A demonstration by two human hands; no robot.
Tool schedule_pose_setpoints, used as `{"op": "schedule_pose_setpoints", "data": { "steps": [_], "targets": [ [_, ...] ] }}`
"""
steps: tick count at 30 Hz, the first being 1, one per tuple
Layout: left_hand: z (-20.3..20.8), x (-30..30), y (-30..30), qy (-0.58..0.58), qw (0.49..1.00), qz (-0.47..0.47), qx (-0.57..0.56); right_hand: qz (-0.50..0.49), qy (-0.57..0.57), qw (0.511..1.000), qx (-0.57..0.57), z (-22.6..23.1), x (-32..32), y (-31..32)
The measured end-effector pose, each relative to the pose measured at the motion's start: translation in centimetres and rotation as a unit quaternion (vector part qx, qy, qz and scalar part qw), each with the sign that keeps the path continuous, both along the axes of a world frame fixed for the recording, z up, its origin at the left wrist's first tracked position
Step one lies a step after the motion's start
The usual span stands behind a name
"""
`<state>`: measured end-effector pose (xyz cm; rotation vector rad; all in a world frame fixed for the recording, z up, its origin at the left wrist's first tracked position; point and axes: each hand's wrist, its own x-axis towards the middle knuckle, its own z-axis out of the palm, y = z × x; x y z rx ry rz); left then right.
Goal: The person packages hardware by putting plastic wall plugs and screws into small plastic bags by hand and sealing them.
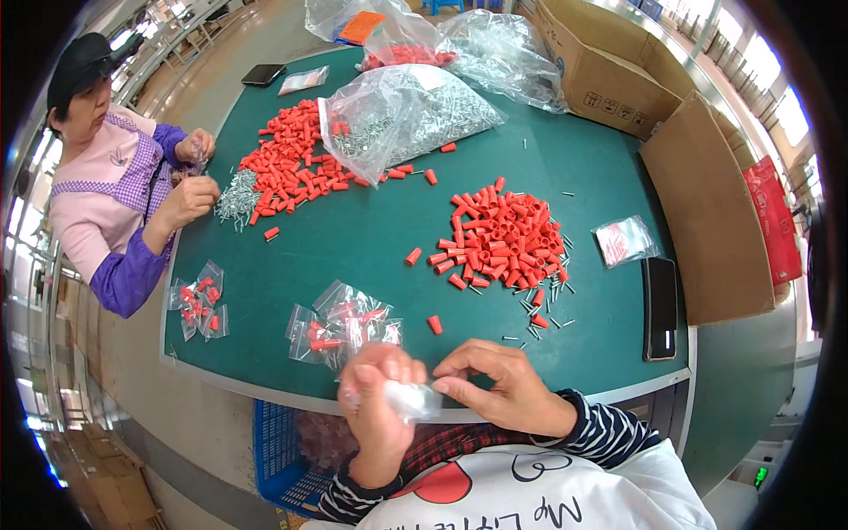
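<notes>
My left hand (pixel 382 402) is closed around a small clear plastic bag (pixel 415 400), slightly smeared by motion. The thumb and forefinger of my right hand (pixel 508 389) come together in a pinch at the bag's right edge; the tips are hard to make out. Just beyond my left hand lies a pile of filled small bags (pixel 331 322) with red caps and screws inside. A large heap of red tapered plastic caps (pixel 503 234) sits past my right hand. Loose silver screws (pixel 555 283) spread along that heap's right side. A single red cap (pixel 435 324) lies between the heap and my hands.
Across the green table (pixel 371 238), a co-worker (pixel 115 177) handles a small bag beside more red caps (pixel 296 159) and screws (pixel 237 201). A big bag of screws (pixel 415 115) lies at the back. Cardboard boxes (pixel 707 212) and a black phone (pixel 659 309) are right; a blue crate (pixel 278 450) stands below.
</notes>
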<state>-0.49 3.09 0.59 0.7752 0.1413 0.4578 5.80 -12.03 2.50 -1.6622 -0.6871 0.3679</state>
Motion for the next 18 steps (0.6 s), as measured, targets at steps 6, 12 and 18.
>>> {"op": "schedule_pose_setpoints", "data": {
  "steps": [6,12,18],
  "targets": [
    [-0.5,0.0,-2.3,0.004,0.996,-0.026,0.087,0.005,0.0,0.998,-0.06,-0.5,-0.1,0.2],
    [-2.0,0.0,-2.9,0.024,0.992,0.008,0.124,-0.006,0.048,0.998,-0.031,-0.8,-0.3,0.2],
    [-0.7,0.4,-2.9,0.074,0.996,0.014,0.053,-0.027,-0.04,0.998,-0.04,-1.2,-0.4,-0.4]
  ]
}}
